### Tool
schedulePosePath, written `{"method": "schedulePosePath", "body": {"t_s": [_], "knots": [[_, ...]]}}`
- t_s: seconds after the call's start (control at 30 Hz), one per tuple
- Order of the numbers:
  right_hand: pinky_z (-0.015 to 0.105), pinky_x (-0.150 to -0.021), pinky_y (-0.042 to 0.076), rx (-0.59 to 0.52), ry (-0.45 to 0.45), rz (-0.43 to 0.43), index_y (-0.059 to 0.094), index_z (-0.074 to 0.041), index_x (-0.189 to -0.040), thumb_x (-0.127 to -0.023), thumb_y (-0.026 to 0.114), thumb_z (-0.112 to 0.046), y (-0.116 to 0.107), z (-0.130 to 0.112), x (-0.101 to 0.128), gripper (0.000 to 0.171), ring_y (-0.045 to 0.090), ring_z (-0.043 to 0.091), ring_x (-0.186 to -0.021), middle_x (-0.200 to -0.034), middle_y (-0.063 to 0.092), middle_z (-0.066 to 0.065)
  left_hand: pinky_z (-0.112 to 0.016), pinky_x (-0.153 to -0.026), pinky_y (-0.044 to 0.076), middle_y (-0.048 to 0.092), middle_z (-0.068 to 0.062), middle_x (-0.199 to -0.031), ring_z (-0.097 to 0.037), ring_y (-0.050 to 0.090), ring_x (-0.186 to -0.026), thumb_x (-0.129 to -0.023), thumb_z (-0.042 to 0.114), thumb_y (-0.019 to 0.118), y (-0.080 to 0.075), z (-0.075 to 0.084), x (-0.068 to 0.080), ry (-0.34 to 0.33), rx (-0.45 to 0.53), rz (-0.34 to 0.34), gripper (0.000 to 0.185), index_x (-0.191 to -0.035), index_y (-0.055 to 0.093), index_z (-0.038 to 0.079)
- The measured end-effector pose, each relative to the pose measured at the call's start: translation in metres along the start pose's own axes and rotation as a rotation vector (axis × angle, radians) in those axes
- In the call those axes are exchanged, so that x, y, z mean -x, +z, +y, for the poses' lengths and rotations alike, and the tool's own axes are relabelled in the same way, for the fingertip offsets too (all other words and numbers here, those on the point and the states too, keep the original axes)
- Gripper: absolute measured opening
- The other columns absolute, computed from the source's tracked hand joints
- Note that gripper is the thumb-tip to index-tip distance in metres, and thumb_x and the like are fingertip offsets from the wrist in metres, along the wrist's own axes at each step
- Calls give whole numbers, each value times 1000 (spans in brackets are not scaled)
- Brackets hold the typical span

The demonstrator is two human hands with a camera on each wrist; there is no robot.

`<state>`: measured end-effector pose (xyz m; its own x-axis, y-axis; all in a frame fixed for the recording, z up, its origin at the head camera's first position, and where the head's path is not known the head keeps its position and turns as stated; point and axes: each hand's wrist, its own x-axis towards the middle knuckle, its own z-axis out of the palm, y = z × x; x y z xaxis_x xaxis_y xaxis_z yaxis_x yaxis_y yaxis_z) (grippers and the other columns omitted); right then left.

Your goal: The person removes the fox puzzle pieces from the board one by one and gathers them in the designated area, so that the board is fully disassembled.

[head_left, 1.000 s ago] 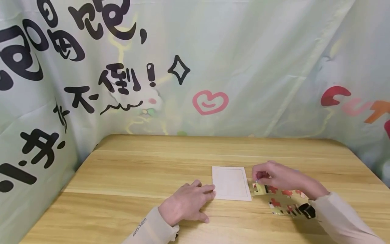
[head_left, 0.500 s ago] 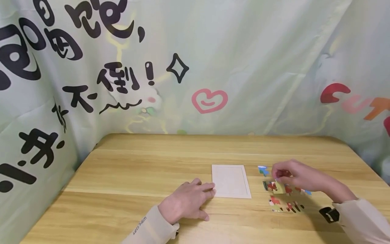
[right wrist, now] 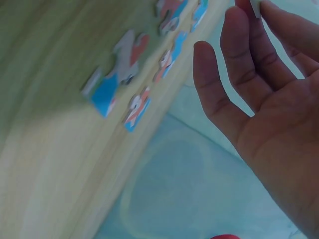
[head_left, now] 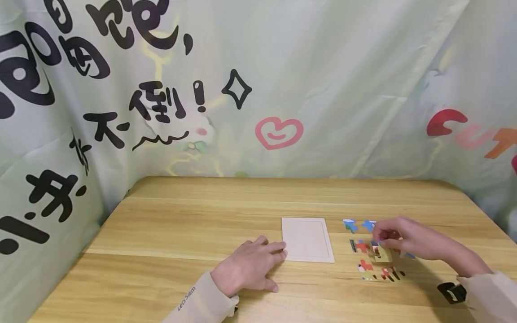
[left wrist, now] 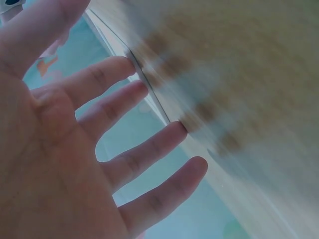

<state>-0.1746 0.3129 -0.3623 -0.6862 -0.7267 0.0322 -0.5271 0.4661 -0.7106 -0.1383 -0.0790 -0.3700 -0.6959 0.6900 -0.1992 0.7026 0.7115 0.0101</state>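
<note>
My left hand (head_left: 249,268) rests on the table with fingers spread, its fingertips touching the left edge of a white rectangular puzzle board (head_left: 308,240). The left wrist view shows the straight fingers (left wrist: 149,152) against the thin board edge. To the board's right, my right hand (head_left: 416,240) pinches a yellowish jigsaw piece (head_left: 382,255) between thumb and fingertips, above loose pieces on the table. In the right wrist view only a thin edge of the held piece (right wrist: 255,7) appears at the top. The hand hides part of the loose pieces.
Loose jigsaw pieces lie in rough rows: blue ones (head_left: 350,225) at the back, red ones (head_left: 361,246) in the middle, red and dark ones (head_left: 365,265) in front. A patterned curtain (head_left: 343,89) hangs behind the wooden table (head_left: 181,215).
My right hand has moved right, away from the board, carrying the pinched jigsaw piece. Blue pieces at the back have come into view. My left hand has stayed at the board's edge.
</note>
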Motion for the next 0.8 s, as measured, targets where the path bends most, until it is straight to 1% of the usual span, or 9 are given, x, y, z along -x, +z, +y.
{"method": "schedulePosePath", "body": {"t_s": [0.1,0.23,0.33,0.43,0.67,0.8], "knots": [[27,-44,46,-6,-19,1,59,-13,-92,-95,53,17,-1,3,5,31,46,9,-56,-68,46,-6,-40,-96,52,41,14,-155,-20,48,-128,-82,53,78,0,0,0,-2,4,-5,73,-147,56,26],[27,-45,40,-11,-40,3,61,-12,-92,-93,53,20,-2,8,12,33,47,10,-58,-71,52,-1,-41,-97,52,41,13,-156,-20,48,-128,-82,52,78,0,0,0,-5,14,-12,74,-147,56,26],[29,-46,38,-8,-51,5,63,-13,-93,-92,54,22,-4,13,18,36,49,9,-62,-78,58,-1,-41,-97,52,40,13,-156,-20,47,-129,-82,52,78,0,0,-1,-8,19,-16,74,-147,55,26],[28,-48,40,-12,-63,12,65,-12,-94,-90,54,24,-5,16,25,38,52,11,-66,-83,62,-2,-40,-97,52,40,13,-156,-20,47,-129,-82,53,78,0,0,-1,-8,15,-17,74,-147,55,26],[25,-49,39,18,-93,14,65,-13,-92,-86,54,28,-8,22,36,43,53,8,-68,-81,64,-4,-43,-97,53,40,13,-156,-21,47,-129,-82,52,77,0,0,-1,-8,13,-17,74,-147,55,26],[25,-49,39,6,-74,2,65,-13,-91,-86,55,27,-8,24,40,41,53,7,-68,-81,65,-3,-42,-96,53,40,11,-156,-21,47,-130,-82,52,78,0,2,-1,-13,13,-16,73,-147,55,25]]}}
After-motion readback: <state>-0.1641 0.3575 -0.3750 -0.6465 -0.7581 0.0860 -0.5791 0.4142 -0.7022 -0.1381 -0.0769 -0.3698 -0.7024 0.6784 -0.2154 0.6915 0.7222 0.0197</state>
